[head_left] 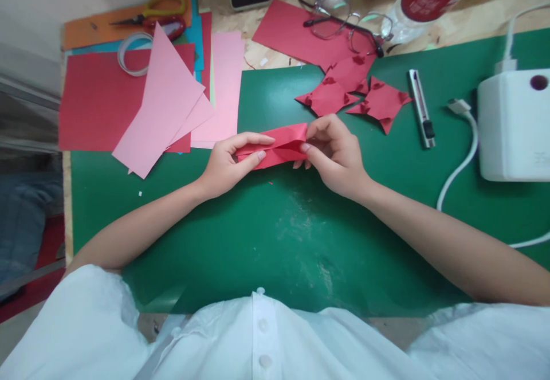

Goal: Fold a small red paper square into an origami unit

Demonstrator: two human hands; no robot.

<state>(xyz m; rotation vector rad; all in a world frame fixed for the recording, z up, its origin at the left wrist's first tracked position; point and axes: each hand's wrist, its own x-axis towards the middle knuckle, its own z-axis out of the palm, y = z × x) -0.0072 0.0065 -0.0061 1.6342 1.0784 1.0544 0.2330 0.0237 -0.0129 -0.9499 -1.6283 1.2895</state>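
pinching folded red paper [275,146], left hand [226,165] and right hand [335,153] over green mat [266,242].

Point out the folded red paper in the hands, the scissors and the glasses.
Folded red paper [279,142], head view, middle of the strip between both hands.
Scissors [165,8], head view, on the handles.
Glasses [329,24], head view, left lens.

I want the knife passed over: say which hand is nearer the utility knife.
Right. The right hand lies just left of the utility knife; the left hand is farther left, across the folded red paper.
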